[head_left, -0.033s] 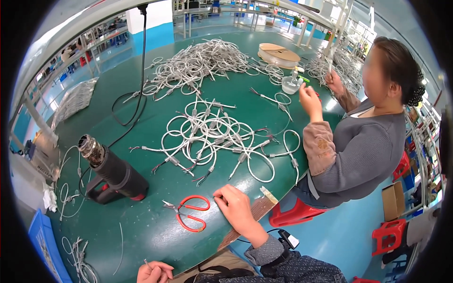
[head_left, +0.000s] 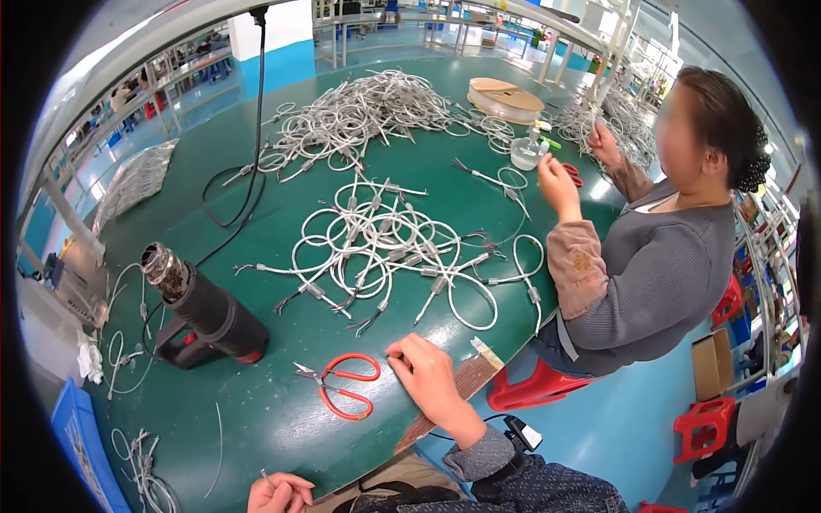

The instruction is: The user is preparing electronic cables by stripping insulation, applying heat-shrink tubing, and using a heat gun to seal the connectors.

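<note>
My left hand (head_left: pixel 280 494) is at the lower edge, its fingers closed on a thin grey stick-like piece (head_left: pixel 264 473); only a short end sticks out, so its kind is unclear. My right hand (head_left: pixel 426 376) rests on the green table (head_left: pixel 282 398) near its edge, fingers curled together with nothing visible in them. Just left of it lie scissors (head_left: pixel 349 393) with red handles, blades slightly apart and pointing left. Beyond both hands, grey-white looped cables (head_left: pixel 385 248) with grey sleeves and bare coloured wire ends lie in a loose heap.
A black heat gun (head_left: pixel 209 312) stands nozzle up at left, by a blue bin (head_left: pixel 81 445). Farther back are a large cable pile (head_left: pixel 368 115), a reel (head_left: pixel 505 98) and a clear jar (head_left: pixel 526 154). At right a co-worker (head_left: pixel 658 265) sits with both hands raised over the table.
The co-worker's nearer hand has shifted slightly left, showing more of the red-handled tool beside it. My own hands and the things near them stay put.
</note>
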`<move>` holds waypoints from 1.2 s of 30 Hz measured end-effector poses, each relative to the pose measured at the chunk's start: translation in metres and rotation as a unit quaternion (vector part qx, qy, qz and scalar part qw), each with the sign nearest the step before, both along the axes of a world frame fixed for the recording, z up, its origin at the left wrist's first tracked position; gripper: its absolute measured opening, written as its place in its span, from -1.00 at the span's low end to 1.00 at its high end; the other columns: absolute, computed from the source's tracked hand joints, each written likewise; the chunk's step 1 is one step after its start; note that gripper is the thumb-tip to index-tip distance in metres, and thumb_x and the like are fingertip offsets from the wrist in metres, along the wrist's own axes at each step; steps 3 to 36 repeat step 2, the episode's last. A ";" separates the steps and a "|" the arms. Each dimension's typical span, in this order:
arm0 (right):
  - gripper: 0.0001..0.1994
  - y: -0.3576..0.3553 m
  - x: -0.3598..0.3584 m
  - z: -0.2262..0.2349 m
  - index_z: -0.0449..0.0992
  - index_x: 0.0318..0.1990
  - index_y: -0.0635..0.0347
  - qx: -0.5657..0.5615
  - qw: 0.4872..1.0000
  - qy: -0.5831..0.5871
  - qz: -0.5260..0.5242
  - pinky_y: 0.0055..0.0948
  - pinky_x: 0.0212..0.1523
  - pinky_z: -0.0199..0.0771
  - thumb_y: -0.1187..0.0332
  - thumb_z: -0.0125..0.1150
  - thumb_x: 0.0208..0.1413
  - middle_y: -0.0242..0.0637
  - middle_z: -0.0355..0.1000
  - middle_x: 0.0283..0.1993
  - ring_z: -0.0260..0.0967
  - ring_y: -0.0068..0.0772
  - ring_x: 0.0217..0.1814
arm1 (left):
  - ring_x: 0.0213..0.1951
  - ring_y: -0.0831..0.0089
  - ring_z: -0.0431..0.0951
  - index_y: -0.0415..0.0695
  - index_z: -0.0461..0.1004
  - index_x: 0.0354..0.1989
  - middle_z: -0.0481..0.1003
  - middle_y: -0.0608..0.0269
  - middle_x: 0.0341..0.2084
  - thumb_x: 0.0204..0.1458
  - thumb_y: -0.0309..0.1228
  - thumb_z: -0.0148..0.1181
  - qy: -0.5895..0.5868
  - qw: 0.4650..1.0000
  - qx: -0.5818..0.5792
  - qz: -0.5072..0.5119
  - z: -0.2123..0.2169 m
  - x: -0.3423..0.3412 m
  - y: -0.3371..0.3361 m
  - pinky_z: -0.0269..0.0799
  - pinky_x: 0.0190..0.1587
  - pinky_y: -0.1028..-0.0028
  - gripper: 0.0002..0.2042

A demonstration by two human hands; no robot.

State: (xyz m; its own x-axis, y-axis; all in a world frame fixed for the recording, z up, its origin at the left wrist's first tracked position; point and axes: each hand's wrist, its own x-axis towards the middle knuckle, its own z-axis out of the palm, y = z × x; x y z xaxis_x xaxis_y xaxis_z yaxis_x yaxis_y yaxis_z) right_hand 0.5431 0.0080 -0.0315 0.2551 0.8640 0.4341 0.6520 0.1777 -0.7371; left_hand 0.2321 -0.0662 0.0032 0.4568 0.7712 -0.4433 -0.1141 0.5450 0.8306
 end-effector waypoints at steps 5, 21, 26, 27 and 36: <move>-0.87 0.001 -0.002 0.000 0.46 -0.39 0.25 0.000 1.000 0.013 0.007 -0.40 -0.48 0.35 0.56 0.26 -0.14 -0.27 0.37 -0.47 0.36 -0.37 -0.51 | -0.86 0.62 0.11 -0.33 0.32 -0.11 0.42 0.03 -0.58 0.18 -0.34 0.02 -0.047 0.999 0.018 0.014 -0.017 -0.006 0.004 -0.01 -0.90 0.60 -0.73; -0.87 0.001 -0.002 0.000 0.46 -0.39 0.25 0.000 1.000 0.013 0.007 -0.40 -0.48 0.35 0.56 0.26 -0.14 -0.27 0.37 -0.47 0.36 -0.37 -0.51 | -0.86 0.62 0.11 -0.33 0.32 -0.11 0.42 0.03 -0.58 0.18 -0.34 0.02 -0.047 0.999 0.018 0.014 -0.017 -0.006 0.004 -0.01 -0.90 0.60 -0.73; -0.87 0.001 -0.002 0.000 0.46 -0.39 0.25 0.000 1.000 0.013 0.007 -0.40 -0.48 0.35 0.56 0.26 -0.14 -0.27 0.37 -0.47 0.36 -0.37 -0.51 | -0.86 0.62 0.11 -0.33 0.32 -0.11 0.42 0.03 -0.58 0.18 -0.34 0.02 -0.047 0.999 0.018 0.014 -0.017 -0.006 0.004 -0.01 -0.90 0.60 -0.73; -0.87 0.001 -0.002 0.000 0.46 -0.39 0.25 0.000 1.000 0.013 0.007 -0.40 -0.48 0.35 0.56 0.26 -0.14 -0.27 0.37 -0.47 0.36 -0.37 -0.51 | -0.86 0.62 0.11 -0.33 0.32 -0.11 0.42 0.03 -0.58 0.18 -0.34 0.02 -0.047 0.999 0.018 0.014 -0.017 -0.006 0.004 -0.01 -0.90 0.60 -0.73; -0.87 0.001 -0.002 0.000 0.46 -0.39 0.25 0.000 1.000 0.013 0.007 -0.40 -0.48 0.35 0.56 0.26 -0.14 -0.27 0.37 -0.47 0.36 -0.37 -0.51 | -0.86 0.62 0.11 -0.33 0.32 -0.11 0.42 0.03 -0.58 0.18 -0.34 0.02 -0.047 0.999 0.018 0.014 -0.017 -0.006 0.004 -0.01 -0.90 0.60 -0.73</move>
